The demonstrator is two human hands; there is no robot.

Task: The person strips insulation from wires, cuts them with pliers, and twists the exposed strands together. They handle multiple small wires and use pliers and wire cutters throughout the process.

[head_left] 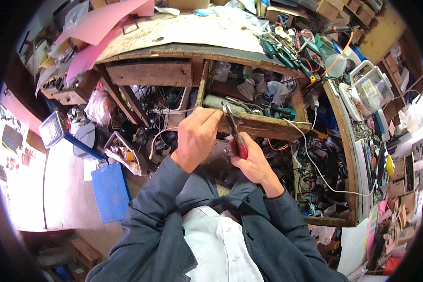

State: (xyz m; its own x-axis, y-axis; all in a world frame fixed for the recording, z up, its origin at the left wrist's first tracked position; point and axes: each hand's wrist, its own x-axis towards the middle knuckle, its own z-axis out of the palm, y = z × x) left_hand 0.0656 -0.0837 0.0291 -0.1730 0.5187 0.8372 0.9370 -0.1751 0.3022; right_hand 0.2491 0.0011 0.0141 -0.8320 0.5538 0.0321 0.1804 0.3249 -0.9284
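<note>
My right hand (251, 162) grips red-and-dark handled pliers (240, 144), whose metal jaws point up toward the open drawer (254, 120). My left hand (192, 138) is closed just left of the jaws, its fingertips pinched together near them; whatever lies between those fingers is too small or hidden to name. Tools and small plastic bags (277, 91) fill the drawer behind both hands. A pink cable (157, 141) with a small end fitting hangs left of my left hand.
A cluttered wooden bench (174, 30) spans the top, with pink sheets (103, 19) and several tools (286, 51). A blue board (109, 192) and a small bin (124, 152) stand left. A white cable (310, 160) drapes at right over tangled wires.
</note>
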